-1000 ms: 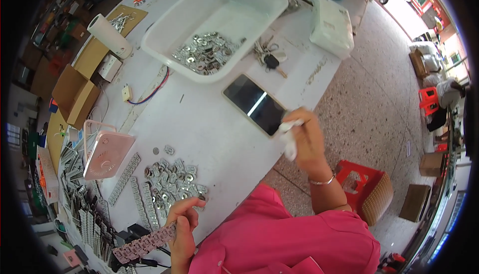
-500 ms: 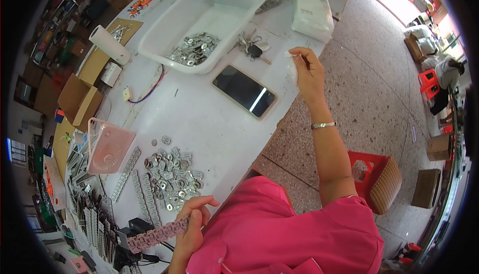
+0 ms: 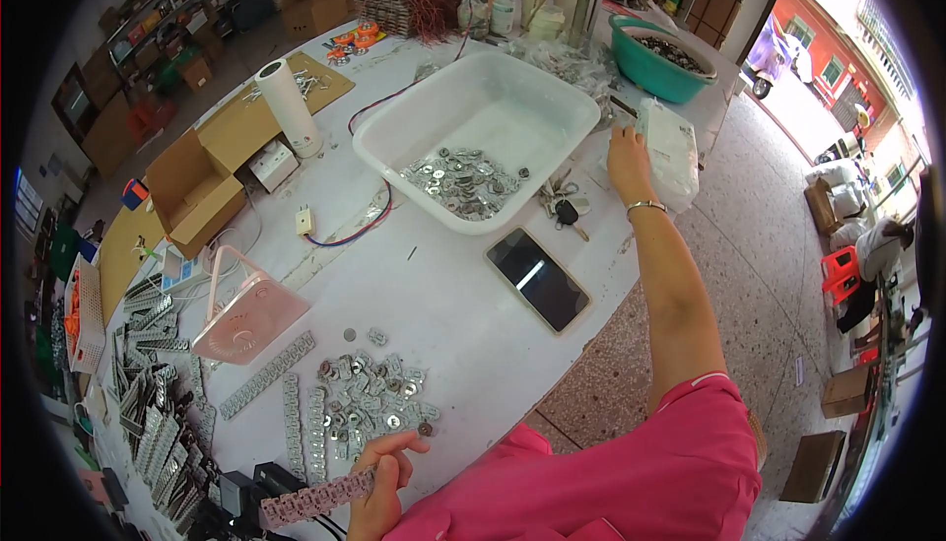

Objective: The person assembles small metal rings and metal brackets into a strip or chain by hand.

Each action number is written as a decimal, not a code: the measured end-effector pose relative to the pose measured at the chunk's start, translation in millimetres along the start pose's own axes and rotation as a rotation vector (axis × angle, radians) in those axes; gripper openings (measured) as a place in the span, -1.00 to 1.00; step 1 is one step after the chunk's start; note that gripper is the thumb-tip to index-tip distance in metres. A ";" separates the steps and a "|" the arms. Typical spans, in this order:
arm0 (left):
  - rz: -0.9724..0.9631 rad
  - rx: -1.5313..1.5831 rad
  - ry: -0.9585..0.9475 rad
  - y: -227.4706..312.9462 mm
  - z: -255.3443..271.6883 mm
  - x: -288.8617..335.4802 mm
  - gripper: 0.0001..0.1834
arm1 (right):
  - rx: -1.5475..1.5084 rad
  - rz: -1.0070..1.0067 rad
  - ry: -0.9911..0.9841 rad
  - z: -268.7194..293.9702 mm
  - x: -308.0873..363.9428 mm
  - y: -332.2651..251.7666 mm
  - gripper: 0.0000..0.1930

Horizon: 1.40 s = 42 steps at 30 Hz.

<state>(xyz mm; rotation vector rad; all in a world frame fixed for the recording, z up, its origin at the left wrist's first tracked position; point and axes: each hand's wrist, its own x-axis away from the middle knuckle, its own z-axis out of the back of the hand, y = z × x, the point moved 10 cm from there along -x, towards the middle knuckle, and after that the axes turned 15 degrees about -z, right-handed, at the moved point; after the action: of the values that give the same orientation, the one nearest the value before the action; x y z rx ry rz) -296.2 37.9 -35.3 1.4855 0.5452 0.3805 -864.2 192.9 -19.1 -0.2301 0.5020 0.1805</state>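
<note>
In my left hand (image 3: 379,487) is one end of a pinkish strip of linked metal pieces (image 3: 315,502), pinched at the thumb with the index finger sticking out. My right arm reaches forward, and my right hand (image 3: 628,165) is beside a white plastic-wrapped package (image 3: 672,152). Its fingers are bent down and together; what they hold, if anything, is hidden. A loose heap of small silver metal pieces (image 3: 370,398) lies beyond my left hand. Silver linked strips (image 3: 266,375) lie beside that heap, and many more are piled (image 3: 163,433) at the left.
A white tub (image 3: 370,157) with metal pieces inside stands mid-table. Near it are a phone (image 3: 537,280), keys (image 3: 567,211) and a paper roll (image 3: 288,107). A pink fan-like device (image 3: 251,319), an open cardboard box (image 3: 192,196) and a green basin (image 3: 650,73) stand further around.
The view has swung up toward the far table. My right hand has moved forward to the white package; the thin white piece it pinched is no longer visible. My left hand keeps the pinkish strip.
</note>
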 end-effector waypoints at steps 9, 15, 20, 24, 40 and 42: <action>0.061 -0.036 -0.124 3.8 -1.5 -10.5 -0.63 | -0.806 -0.210 0.111 103.7 56.6 18.6 -0.79; 0.284 0.039 -0.301 -14.3 -9.9 -4.4 -0.71 | -1.057 0.469 -0.328 159.4 226.1 -148.2 -0.85; 0.374 0.119 -0.237 -27.7 -2.8 -3.7 -0.70 | -1.214 0.838 -0.935 203.1 332.5 -262.7 -0.59; 0.374 0.177 -0.190 -24.6 7.0 -4.6 -0.69 | -1.118 0.942 -1.527 190.7 385.3 -304.2 -0.59; -0.495 0.188 0.764 68.7 188.4 57.0 -0.42 | -1.468 0.137 -1.607 126.4 365.0 -304.4 -0.79; -0.533 0.203 0.845 64.6 205.9 80.2 -0.41 | -1.389 0.204 -1.683 130.5 375.6 -307.5 -0.78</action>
<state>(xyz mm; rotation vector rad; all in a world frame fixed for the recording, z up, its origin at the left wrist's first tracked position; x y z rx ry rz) -109.0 -84.1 20.4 1.2566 1.6496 0.5320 -411.6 -24.7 -40.4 -1.2160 -1.3857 0.8021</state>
